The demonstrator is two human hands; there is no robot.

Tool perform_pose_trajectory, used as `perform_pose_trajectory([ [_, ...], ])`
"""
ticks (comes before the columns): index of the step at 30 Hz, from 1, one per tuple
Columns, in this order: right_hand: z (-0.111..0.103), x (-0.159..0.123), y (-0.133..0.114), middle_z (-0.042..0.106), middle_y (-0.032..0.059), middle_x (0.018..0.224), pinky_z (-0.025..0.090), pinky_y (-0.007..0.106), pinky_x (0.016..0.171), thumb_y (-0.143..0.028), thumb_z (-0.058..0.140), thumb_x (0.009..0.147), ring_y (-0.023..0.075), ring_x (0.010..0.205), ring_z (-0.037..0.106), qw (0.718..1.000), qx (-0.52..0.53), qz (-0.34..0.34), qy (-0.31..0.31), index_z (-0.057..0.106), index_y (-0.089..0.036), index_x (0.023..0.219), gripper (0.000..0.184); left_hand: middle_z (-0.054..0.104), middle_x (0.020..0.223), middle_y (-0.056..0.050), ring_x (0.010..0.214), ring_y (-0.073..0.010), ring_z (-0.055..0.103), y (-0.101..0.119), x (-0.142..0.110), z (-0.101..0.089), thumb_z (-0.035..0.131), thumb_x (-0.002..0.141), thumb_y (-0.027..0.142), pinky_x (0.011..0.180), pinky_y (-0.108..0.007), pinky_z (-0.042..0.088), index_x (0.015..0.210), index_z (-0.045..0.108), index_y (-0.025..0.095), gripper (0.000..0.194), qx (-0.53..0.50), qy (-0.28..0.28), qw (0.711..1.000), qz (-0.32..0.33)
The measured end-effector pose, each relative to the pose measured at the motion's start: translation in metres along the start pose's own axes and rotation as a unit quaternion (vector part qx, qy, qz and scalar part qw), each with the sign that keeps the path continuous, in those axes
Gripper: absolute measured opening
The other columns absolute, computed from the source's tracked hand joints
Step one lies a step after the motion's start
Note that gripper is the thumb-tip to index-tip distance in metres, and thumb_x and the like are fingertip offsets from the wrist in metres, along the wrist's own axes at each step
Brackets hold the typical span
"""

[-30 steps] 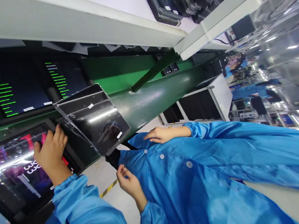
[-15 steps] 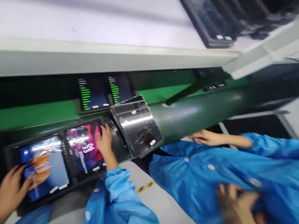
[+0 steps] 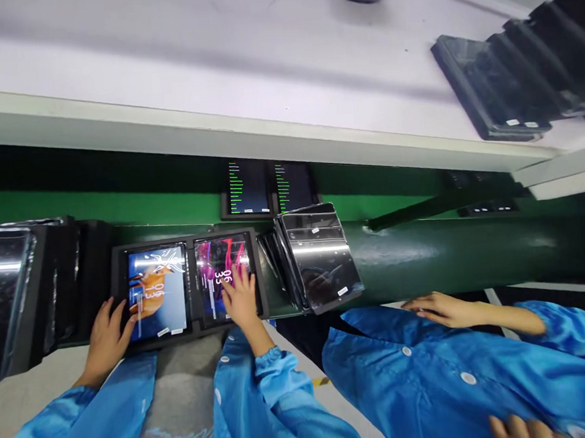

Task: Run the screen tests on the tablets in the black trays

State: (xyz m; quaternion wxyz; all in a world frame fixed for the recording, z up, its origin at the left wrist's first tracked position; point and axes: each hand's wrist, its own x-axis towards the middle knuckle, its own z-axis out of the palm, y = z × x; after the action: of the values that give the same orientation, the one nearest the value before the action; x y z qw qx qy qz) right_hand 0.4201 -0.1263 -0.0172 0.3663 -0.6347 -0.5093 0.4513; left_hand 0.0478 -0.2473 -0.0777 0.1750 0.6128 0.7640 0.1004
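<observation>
Two lit tablets lie side by side in a black two-part tray at the bench's front edge. The left tablet shows an orange and blue picture; the right tablet has a pink and purple one. Both screens carry clock digits. My left hand is open at the tray's lower left corner, fingers spread, thumb near the left screen's edge. Over the right screen, my right hand is open too, fingertips at the glass and holding nothing.
A stack of wrapped dark tablets stands right of the tray, another pile at far left. Two tablets with green bars lie behind. A white shelf overhangs the bench. A co-worker's hand rests at the right.
The view has swung left, bringing the left pile into sight. My right hand has moved from the right tablet's right edge onto its screen. My left hand stays by the left tablet.
</observation>
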Motion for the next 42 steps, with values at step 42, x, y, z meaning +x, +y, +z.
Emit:
perform_pose_trajectory([
  [42, 0.098, 0.077, -0.004, 0.027, 0.011, 0.164, 0.021, 0.067, 0.117, -0.025, 0.038, 0.102, 0.0364, 0.154, 0.008, 0.888, -0.399, -0.183, -0.139, 0.056, -0.025, 0.141, 0.043, 0.034, 0.155, -0.019, 0.15, -0.0357, 0.022, 0.017, 0.062, 0.007, 0.04, 0.097, 0.041, 0.122, -0.053, 0.023, 0.136, 0.055, 0.014, 0.049, -0.1, 0.114, 0.988, -0.037],
])
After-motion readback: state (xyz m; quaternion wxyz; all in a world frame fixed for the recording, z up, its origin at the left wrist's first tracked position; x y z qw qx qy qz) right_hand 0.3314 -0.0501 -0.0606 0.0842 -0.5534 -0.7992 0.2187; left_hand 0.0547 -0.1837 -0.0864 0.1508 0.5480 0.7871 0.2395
